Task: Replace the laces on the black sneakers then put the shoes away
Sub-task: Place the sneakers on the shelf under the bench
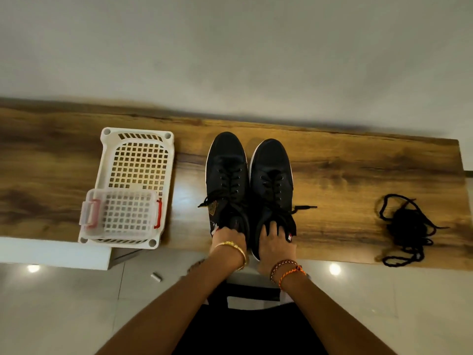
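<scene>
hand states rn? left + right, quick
Left hand: grips the heel of the left sneaker.
Right hand: holds the heel of the right sneaker.

Sneakers: we see the black pair (249, 185) side by side on the desk (358, 170), toes away.
Hands: our left hand (229, 239) and right hand (275, 242) grip the heels.
Side items: white basket (135, 160) left, loose black laces (407, 229) right.

2 black sneakers (249, 185) — 2 baskets (133, 185), 1 lace pile (407, 229) — 2 hands (252, 239).
</scene>
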